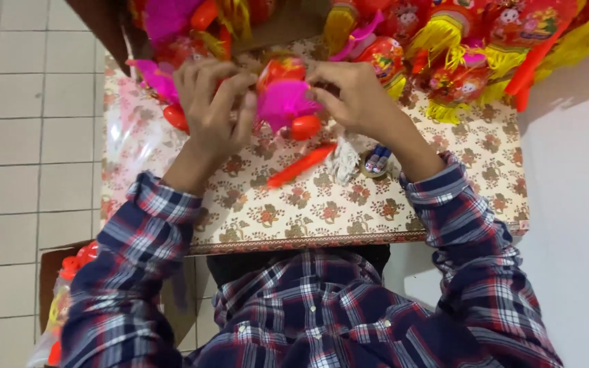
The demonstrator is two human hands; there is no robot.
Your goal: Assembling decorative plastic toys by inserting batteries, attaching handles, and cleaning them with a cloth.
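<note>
- Seen from above, a person in a plaid shirt of navy, red and white sits at a small table [376, 204] covered with a cream cloth printed with flowers.
- Both hands meet over the far middle of the table, at about 12 o'clock from the person's chest.
- The left hand [214, 102] has its fingers curled inward, gripping the left side of a small toy lantern [285, 95].
- The right hand [350, 94] pinches the lantern's right side, fingers bent and close together.
- The lantern is red and orange with a bright pink fan-like piece at its middle and a red oval bulb [305, 127] hanging just below; it is held just above the cloth, between the two hands.
- On the cloth at 6 o'clock from the lantern lies a red plastic stick [301, 165], angled.
- Just to the right of the stick is a white tassel [343, 158], and beside that a small round item with blue and red stripes [378, 162]; what it is cannot be told.
- At 1 to 2 o'clock, along the table's far edge, a heap of finished lanterns [458, 48] in red with yellow tassels is piled together.
- At 11 o'clock lie more pink and red parts [165, 41], some under clear plastic wrap.
- At 8 o'clock, on the tiled floor beside the person's left elbow, a brown cardboard box [49, 272] holds red and yellow plastic pieces [80, 255]; its contents are partly hidden by the sleeve.
</note>
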